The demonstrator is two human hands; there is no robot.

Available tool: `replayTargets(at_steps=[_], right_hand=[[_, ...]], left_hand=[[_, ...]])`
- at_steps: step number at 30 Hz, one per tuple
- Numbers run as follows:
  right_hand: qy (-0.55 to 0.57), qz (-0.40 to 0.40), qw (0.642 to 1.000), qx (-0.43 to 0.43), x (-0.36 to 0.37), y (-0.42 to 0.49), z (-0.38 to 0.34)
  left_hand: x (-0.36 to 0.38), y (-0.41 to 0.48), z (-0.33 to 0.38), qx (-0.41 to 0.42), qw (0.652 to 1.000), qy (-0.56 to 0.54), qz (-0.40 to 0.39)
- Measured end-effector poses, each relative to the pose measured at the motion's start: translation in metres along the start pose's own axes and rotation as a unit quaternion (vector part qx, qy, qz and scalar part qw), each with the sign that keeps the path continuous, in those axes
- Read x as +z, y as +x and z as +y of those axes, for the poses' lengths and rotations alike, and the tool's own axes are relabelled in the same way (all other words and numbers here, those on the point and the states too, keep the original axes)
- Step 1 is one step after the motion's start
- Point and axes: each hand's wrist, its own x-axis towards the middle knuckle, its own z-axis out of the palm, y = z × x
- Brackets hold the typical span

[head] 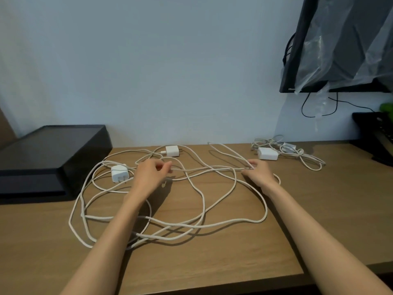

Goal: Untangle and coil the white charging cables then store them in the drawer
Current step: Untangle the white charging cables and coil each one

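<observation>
- Pinching one strand of the white cables, the left hand has its grip closed, thumb against fingertips. The right hand holds the same run further right, and its grip looks clamped on it too. The strand is stretched between them, just above the counter.
- The rest of the tangle lies in loose loops across the middle of the counter, mostly near and left of the hands, and it crosses itself many times. Pulling the hands further apart could cinch those crossings into a knot instead of freeing them.
- Two plugs sit inside the tangle. The left adapter is just beside the left hand with its prongs showing, and the far adapter is beyond that hand. A hard tug could drag either one across the counter or hook the prongs into a loop.
- More than one line seems to run between the hands, and I cannot tell which belongs to which adapter. Coiling from the wrong one would wind two cables together.
- The second bundle lies far right with its own plug, well apart from the main tangle. A wide sweep of slack could pull the two together.
- The leftmost loops lie near the black box and may snag on its corner.
- No drawer is in view, so storing is not yet begun.
</observation>
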Motion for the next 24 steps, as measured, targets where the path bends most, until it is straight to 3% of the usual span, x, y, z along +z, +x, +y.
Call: replayTargets(at_steps=[11, 20, 24], right_hand=[[-0.174, -0.165, 0.969, -0.060, -0.010, 0.013, -0.014], [-0.153, -0.111, 0.976, -0.110, -0.013, 0.004, -0.024], [-0.123, -0.031, 0.984, -0.123, -0.023, -0.003, -0.035]], left_hand=[[0.001, 0.000, -0.002, -0.019, 1.000, 0.002, -0.016], [-0.001, -0.001, 0.000, -0.064, 0.985, -0.149, 0.049], [-0.003, -0.003, 0.000, -0.083, 0.975, -0.198, 0.060]])
